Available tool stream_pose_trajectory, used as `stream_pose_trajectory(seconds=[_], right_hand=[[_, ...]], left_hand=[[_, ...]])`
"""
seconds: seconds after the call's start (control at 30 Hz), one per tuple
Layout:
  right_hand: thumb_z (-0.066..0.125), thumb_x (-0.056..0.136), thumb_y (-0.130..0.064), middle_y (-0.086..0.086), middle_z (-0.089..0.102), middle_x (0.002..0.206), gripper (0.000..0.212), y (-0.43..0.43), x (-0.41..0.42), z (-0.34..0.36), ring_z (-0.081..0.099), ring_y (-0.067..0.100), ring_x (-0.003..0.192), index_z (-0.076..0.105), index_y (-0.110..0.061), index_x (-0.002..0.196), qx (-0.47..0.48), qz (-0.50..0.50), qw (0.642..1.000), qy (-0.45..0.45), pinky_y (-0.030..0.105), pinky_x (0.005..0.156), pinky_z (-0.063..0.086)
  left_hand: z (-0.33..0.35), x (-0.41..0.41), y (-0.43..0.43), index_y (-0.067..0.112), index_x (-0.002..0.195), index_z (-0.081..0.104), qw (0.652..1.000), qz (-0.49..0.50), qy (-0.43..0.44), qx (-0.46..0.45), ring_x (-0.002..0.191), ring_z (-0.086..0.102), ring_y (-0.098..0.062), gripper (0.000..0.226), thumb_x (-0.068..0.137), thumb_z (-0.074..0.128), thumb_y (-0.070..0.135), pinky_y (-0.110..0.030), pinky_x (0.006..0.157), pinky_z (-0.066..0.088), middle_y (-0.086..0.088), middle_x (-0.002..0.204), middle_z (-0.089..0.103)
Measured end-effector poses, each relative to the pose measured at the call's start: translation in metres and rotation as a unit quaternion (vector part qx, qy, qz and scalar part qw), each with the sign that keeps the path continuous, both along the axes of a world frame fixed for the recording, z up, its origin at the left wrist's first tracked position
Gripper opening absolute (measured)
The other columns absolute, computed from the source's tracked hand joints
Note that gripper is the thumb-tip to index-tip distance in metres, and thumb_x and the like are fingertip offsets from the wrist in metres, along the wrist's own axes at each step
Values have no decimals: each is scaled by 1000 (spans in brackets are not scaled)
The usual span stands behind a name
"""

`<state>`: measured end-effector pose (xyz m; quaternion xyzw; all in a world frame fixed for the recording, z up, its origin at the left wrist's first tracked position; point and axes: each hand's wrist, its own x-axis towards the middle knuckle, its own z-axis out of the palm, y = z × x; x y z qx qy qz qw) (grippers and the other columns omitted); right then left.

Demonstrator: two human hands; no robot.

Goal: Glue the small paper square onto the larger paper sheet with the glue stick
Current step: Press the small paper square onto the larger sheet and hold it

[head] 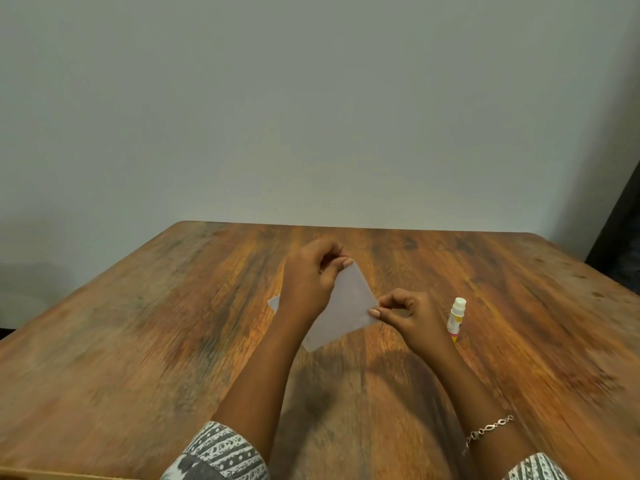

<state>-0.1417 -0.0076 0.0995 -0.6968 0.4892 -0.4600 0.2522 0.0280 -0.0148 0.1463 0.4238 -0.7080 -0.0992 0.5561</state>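
Paper sheet [346, 306] looks thin and floppy; your left hand [311, 282] and right hand [407, 315] each pinch a corner, probably lifted mid-table [138, 341]; glue stick [456, 318] alongside.

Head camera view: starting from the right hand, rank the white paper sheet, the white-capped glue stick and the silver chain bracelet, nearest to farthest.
1. White paper sheet: pinched at its right corner by the right hand.
2. White-capped glue stick: standing just right of that hand.
3. Silver chain bracelet: down the right forearm, nearest the camera.

White paper sheet [349, 306], turned like a diamond, pinched at far and right corners, near the table. White glue stick [456, 318], yellow-labelled, capped, just to its right.
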Motion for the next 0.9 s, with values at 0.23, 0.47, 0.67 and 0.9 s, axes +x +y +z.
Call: stream_pose_trajectory(seconds=[0.23, 0.47, 0.67, 0.9], right_hand=[[66, 79, -7, 4, 68, 73, 12, 1, -3, -8, 63, 13, 70, 67, -16, 71, 25, 5, 995, -99, 19, 64, 51], [59, 84, -5, 2, 64, 70, 12, 4, 6, -11, 60, 2, 61, 62, -7, 73, 62, 9, 974, -216, 16, 58, 48], [63, 80, -1, 8, 58, 64, 11, -2, 10, -11, 54, 3, 43, 59, -5, 70, 39, -32, 976, -210, 13, 40, 41], [66, 75, 6, 6, 68, 76, 13, -15, 3, -23, 63, 6, 72, 68, -7, 76, -24, -21, 990, -137, 13, 65, 51]], left_hand=[[-5, 8, 0, 19, 71, 61, 994, -15, 100, 48, 65, 54, 5, 19, 84, 61, 5, -9, 58, 41, 11, 67, 59], [-18, 9, 0, 16, 71, 61, 958, -22, 265, 104, 60, 54, 8, 17, 85, 60, 6, -3, 56, 43, 4, 71, 61], [-30, 20, -4, 15, 74, 61, 947, -63, 278, 146, 65, 56, 1, 16, 83, 61, 1, -19, 65, 47, 2, 73, 60], [-40, 39, -12, 4, 74, 66, 970, -70, 164, 166, 73, 61, -10, 17, 79, 60, -11, -20, 68, 51, -8, 74, 64]])
